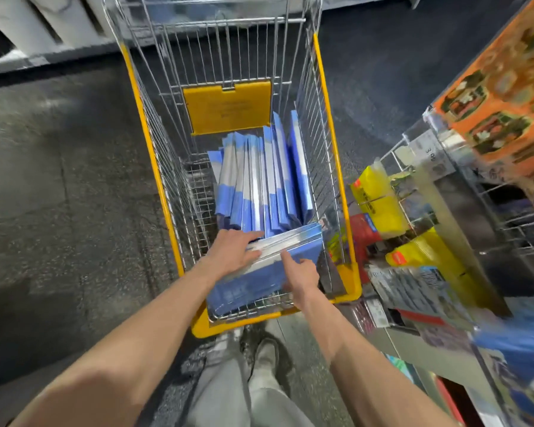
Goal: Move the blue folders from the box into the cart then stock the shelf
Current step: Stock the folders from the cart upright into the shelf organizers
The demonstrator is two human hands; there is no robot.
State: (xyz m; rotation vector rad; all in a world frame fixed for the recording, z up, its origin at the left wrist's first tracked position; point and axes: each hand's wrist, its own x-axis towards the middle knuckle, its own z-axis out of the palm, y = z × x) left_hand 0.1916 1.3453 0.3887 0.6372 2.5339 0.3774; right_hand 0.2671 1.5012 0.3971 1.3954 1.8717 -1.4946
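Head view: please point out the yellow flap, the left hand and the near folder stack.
yellow flap point(227, 107): head view, its centre.
left hand point(232, 252): head view, back of hand.
near folder stack point(259, 280): head view, blue cover.

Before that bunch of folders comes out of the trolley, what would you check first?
1. Left hand on the near bundle: ok, its fingers lie across the top edges.
2. Right hand grip: cannot tell; its index finger touches the blue face and the other fingers are curled.
3. Near bundle free of the upright folders: cannot tell; they sit close together.
4. All folders inside the cart: ok.
5. Room on the shelf: cannot tell, it is blurred.
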